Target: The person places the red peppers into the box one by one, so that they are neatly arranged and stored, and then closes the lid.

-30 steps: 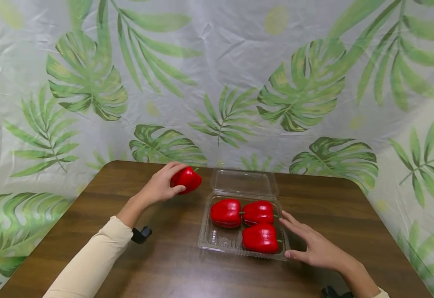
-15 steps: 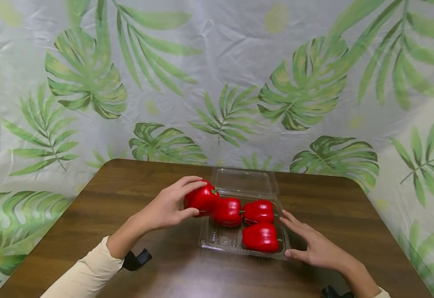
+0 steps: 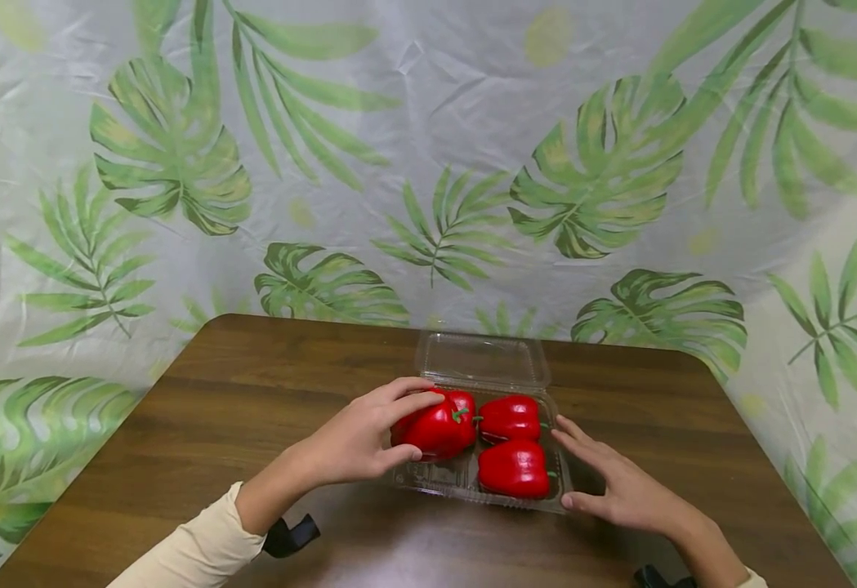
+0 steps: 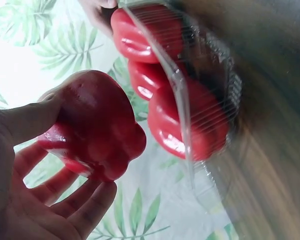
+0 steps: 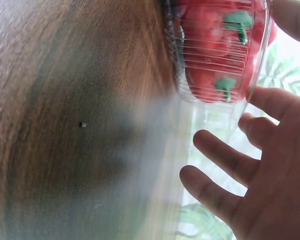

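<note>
My left hand (image 3: pixel 365 433) grips a red bell pepper (image 4: pixel 92 120) with a green stem, thumb on one side and fingers on the other. In the head view this pepper overlaps the left part of a clear plastic clamshell container (image 3: pixel 443 486). Inside the container lie three more red peppers; the front right pepper (image 3: pixel 514 469) and back right pepper (image 3: pixel 511 419) show well, while the back left one is mostly hidden behind the held pepper. My right hand (image 3: pixel 619 482) rests at the container's right side, fingers spread and thumb near the front corner.
The container's hinged lid (image 3: pixel 483 359) lies folded back behind it, toward the far edge of the brown wooden table (image 3: pixel 310 351). A leaf-patterned cloth (image 3: pixel 428 163) hangs behind the table. Dark straps show at both wrists.
My left hand has carried its pepper rightward and toward me, from left of the container to over its left part. The right hand and the container have stayed put.
</note>
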